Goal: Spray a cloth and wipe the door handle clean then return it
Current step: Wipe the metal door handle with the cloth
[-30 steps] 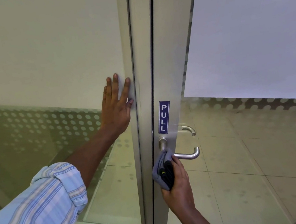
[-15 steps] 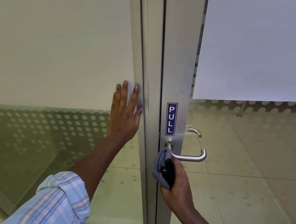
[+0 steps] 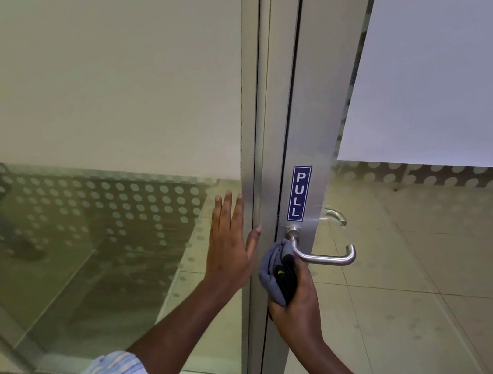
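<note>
A silver lever door handle (image 3: 326, 256) juts from the aluminium door frame (image 3: 304, 133), just below a blue PULL sticker (image 3: 299, 193). My right hand (image 3: 298, 304) grips a folded grey-blue cloth (image 3: 272, 271) with a dark inner part, pressed against the handle's neck near the frame. My left hand (image 3: 231, 243) lies flat with fingers spread on the glass panel (image 3: 103, 240) beside the frame. No spray bottle is in view.
A second handle (image 3: 335, 215) shows through the glass on the door's far side. Frosted film and dotted bands cover the upper glass (image 3: 444, 61). Beyond the door lies a beige tiled floor (image 3: 432, 303); carpet sits at my feet.
The view has shifted so the door sits further right and lower. My right hand and cloth stay at the handle's neck. My left hand has slid slightly lower on the glass.
</note>
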{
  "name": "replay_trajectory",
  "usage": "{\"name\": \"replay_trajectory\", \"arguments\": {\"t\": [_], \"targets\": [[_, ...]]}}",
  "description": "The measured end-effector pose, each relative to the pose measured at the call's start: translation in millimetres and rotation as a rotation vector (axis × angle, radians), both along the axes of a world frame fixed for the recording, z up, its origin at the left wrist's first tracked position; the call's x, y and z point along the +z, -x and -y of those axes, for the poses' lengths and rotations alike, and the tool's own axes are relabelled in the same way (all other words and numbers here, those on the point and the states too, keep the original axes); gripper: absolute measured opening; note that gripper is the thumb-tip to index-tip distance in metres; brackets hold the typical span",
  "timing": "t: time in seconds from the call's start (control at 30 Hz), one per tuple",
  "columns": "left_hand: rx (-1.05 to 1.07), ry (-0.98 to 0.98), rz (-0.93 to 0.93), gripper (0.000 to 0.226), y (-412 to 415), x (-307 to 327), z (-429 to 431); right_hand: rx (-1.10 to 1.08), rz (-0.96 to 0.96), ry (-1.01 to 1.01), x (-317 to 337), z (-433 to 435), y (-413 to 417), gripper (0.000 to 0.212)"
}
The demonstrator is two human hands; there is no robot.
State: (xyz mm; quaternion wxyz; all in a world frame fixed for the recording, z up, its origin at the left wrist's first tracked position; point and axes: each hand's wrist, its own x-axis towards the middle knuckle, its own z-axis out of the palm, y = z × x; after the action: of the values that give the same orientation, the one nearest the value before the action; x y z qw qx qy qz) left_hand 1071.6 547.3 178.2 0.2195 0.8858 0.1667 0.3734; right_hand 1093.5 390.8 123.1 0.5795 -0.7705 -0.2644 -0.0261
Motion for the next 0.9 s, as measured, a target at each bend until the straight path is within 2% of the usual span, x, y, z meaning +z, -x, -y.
{"name": "replay_trajectory", "arguments": {"t": [0.13,0.23,0.37,0.5,0.6,0.7,0.73,0.83,0.9], "targets": [[-0.017,0.104,-0.044,0.072,9.9,-17.5,13.1,0.005,-0.021,-0.006,1.1,-4.9,5.4,0.073],[-0.049,0.107,-0.079,0.069,17.7,-24.0,16.8,-0.004,-0.036,-0.007,1.6,-6.7,10.0,0.077],[-0.077,0.122,-0.124,0.065,26.4,-27.1,20.8,-0.045,-0.040,-0.028,2.3,-9.3,17.6,0.070],[-0.130,0.314,-0.177,0.066,37.3,-32.1,32.3,-0.078,-0.034,-0.013,2.3,-8.9,24.5,0.075],[-0.167,0.558,-0.220,0.064,46.2,-33.7,41.5,-0.085,-0.037,0.003,-0.6,-7.1,29.3,0.077],[-0.283,0.750,-0.198,0.034,56.3,-38.4,49.8,-0.095,-0.030,0.008,-1.5,-6.3,36.3,0.070],[-0.332,0.777,-0.198,0.031,59.9,-41.0,52.5,-0.101,-0.025,0.004,0.4,-6.2,39.7,0.065],[-0.405,0.807,-0.228,0.040,68.5,-48.2,58.9,-0.113,-0.045,-0.012,7.1,-5.7,47.2,0.062],[-0.407,0.850,-0.225,0.033,71.0,-52.0,59.6,-0.115,-0.048,-0.010,8.8,-3.4,51.2,0.063]]}}
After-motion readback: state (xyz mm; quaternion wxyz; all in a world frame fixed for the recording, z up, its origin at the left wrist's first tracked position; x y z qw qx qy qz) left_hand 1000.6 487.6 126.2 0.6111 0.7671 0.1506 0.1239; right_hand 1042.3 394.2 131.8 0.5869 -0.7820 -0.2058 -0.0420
